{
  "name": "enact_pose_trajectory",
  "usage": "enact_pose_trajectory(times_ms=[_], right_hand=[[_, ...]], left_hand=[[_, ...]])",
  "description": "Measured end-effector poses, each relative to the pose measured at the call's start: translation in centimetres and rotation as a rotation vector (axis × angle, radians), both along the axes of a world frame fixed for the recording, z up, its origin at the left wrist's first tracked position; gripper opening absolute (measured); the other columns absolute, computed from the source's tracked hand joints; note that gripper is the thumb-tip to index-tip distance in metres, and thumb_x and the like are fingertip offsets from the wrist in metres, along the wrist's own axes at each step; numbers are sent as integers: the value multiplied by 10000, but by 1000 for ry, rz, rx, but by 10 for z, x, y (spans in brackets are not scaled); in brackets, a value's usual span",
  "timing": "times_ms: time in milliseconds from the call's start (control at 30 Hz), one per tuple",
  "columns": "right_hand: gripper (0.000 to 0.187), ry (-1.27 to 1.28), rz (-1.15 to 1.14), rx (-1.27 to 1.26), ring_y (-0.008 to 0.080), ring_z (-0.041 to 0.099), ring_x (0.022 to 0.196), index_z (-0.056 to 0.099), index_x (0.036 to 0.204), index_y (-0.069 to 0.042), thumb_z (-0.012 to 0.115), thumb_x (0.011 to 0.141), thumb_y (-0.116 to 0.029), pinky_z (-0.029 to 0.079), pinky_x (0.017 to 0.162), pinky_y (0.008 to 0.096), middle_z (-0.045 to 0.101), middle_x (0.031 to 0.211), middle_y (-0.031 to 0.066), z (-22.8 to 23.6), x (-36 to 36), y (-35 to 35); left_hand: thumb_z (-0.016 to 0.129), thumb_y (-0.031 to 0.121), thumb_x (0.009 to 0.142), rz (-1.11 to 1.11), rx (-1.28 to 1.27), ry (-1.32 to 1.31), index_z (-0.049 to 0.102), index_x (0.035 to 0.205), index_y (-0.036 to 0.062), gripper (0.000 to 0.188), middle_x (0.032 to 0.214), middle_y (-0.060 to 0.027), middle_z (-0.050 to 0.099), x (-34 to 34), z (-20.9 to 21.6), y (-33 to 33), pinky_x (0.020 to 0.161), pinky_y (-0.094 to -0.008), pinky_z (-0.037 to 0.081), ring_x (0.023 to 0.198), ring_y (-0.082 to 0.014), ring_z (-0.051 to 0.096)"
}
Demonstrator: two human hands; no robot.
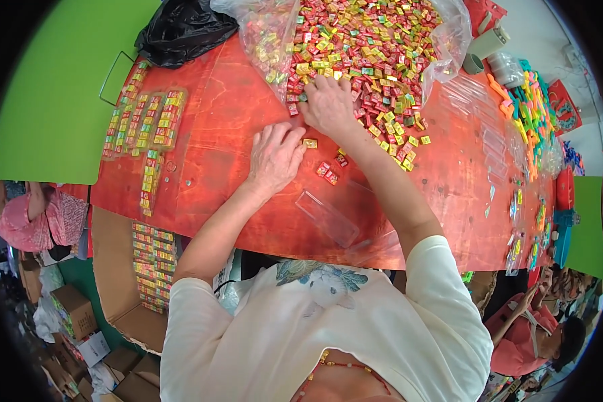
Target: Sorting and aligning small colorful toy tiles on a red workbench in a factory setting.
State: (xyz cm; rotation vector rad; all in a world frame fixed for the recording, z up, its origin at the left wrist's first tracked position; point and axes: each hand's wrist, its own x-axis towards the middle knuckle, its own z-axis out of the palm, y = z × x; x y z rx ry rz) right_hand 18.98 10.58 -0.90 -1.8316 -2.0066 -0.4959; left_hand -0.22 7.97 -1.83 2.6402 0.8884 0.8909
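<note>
A big heap of tiny red, yellow and green box-shaped pieces [375, 50] lies at the far middle of the red table [228, 87]. My right hand [328, 107] reaches over its near edge, fingertips touching the pieces; whether it pinches any is hidden. My left hand [276, 157] rests on the tabletop with its fingers somewhat spread. Just right of those fingertips lies a single yellow piece [309, 143]. Several red pieces [327, 173] lie nearer to me, below my right wrist. Closer still is a clear plastic tray [327, 218], lying flat.
Filled clear packs [169, 120] lie at the table's left, with more in a cardboard box [114, 268] below. A black bag [184, 33] lies at the far left. Colourful plastic parts [532, 114] cover the right side. Another person [526, 328] sits at lower right.
</note>
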Motion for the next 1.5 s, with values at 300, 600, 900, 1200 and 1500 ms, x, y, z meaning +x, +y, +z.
enact_pose_trajectory(times_ms=[300, 600, 900, 1200, 1500], right_hand=[[303, 134, 120, -60, 268, 576, 1011, 658, 1094, -130, 714, 808, -211, 409, 912, 454, 591, 1064, 73, 18, 22, -89], [351, 106, 56, -162, 282, 575, 1009, 658, 1119, -121, 728, 781, -188, 427, 891, 445, 587, 1055, 80, 22, 25, -107], [290, 2, 136, -247, 280, 596, 968, 618, 1065, -88, 702, 793, -145, 449, 860, 426, 574, 981, 95, 18, 7, -100], [153, 44, 235, -177, 261, 607, 900, 622, 890, -75, 677, 779, -165, 431, 810, 417, 593, 906, 87, 20, -1, -105], [154, 40, 231, -151, 269, 601, 867, 634, 893, -84, 687, 826, -213, 428, 814, 421, 574, 889, 83, 20, -14, -88]], left_hand=[[678, 177, 870, 13, -28, 106, 657, 1160, 132, 294, 1076, -89, 577, 17, 20, 19, 885, -444, 419, 1045, -287, 558], [640, 158, 858, -77, 119, 289, 695, 1084, 156, 233, 1044, -98, 603, 53, 15, 56, 888, -462, 394, 1044, -276, 586], [651, 217, 897, 189, -80, 236, 653, 1018, 116, 158, 1015, -97, 617, -37, 37, 36, 823, -452, 403, 994, -287, 622], [698, 248, 852, 323, -68, 374, 640, 962, 85, 205, 976, -114, 622, -70, 27, -11, 797, -456, 396, 955, -303, 622], [735, 282, 844, 306, -115, 392, 604, 1011, 62, 305, 985, -140, 604, -64, 35, -20, 785, -475, 468, 968, -324, 634]])
